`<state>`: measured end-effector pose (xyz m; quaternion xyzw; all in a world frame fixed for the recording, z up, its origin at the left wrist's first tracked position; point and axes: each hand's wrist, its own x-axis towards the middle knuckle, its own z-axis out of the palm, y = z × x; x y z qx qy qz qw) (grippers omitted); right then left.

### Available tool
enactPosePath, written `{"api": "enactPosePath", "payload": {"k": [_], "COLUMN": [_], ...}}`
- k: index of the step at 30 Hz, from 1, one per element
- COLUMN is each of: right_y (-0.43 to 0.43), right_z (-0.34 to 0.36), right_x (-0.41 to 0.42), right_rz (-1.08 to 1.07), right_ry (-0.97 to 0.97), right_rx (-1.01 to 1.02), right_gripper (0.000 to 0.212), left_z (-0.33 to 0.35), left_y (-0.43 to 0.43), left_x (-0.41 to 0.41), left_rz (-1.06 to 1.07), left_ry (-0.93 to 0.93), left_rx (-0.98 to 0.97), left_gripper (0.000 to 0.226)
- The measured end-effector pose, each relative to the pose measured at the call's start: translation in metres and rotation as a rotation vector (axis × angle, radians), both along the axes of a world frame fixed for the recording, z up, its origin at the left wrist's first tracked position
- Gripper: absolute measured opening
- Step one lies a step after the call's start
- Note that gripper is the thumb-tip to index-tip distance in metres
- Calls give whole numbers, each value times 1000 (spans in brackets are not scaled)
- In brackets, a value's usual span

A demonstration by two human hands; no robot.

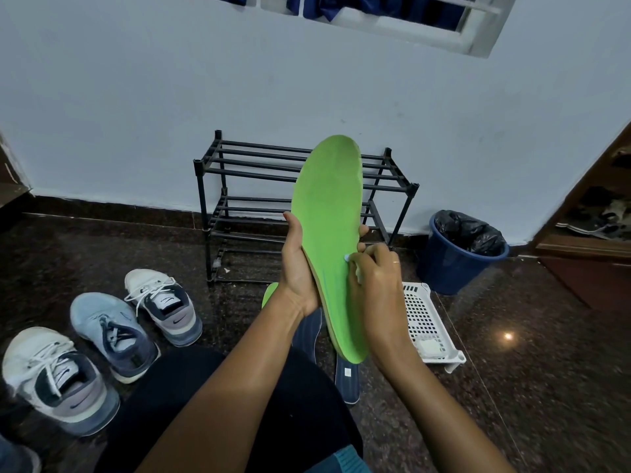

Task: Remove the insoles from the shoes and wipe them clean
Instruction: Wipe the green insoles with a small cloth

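A: Which step is this?

B: The wiping, I'd say. The left hand (296,268) grips a green insole (329,230) around its middle and holds it upright, toe end up, in front of the rack (218,186). The right hand (377,285) is closed on a small white wipe (356,271) and presses it against the insole's face near the arch.

A: So the insoles are out of the shoes?

B: This one is. A second green insole (269,294) peeks out behind the left wrist, and two dark insoles (309,331) lie on the floor below the hands. Three shoes (112,332) sit well apart to the left; whether any still has an insole inside, I cannot tell.

A: What does the next move call for?

B: Probably a firm hold with the left hand while the right drags the wipe along the length, toward toe or heel, so the thin foam doesn't buckle. A white basket (426,322) lies just beside the right forearm, and a bin (444,268) stands beyond it for the used wipe.
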<state>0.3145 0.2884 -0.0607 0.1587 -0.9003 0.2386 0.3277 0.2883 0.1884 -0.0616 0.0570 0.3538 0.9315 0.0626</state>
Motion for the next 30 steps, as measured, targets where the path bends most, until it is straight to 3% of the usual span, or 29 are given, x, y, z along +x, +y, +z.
{"api": "enactPosePath", "payload": {"k": [5,11,19,30], "right_y": [-6,-4,0,6], "right_z": [-2,1,12,0], "right_x": [3,9,-7,6], "right_rz": [11,171,25,78], "right_ry": [-19,-76,-18,-75], "right_rx": [-26,-116,-51,-54], "right_gripper": [17,9,15,15], "left_z": [-2,-1,1,0], "left_y": [-3,-2,0,1], "left_x": [-1,0,3,2], "left_rz": [1,4,-22,-18], "left_ry": [-1,-6,-24,-7], "left_rx": [6,6,-48,3], "left_gripper": [98,97,95,94]}}
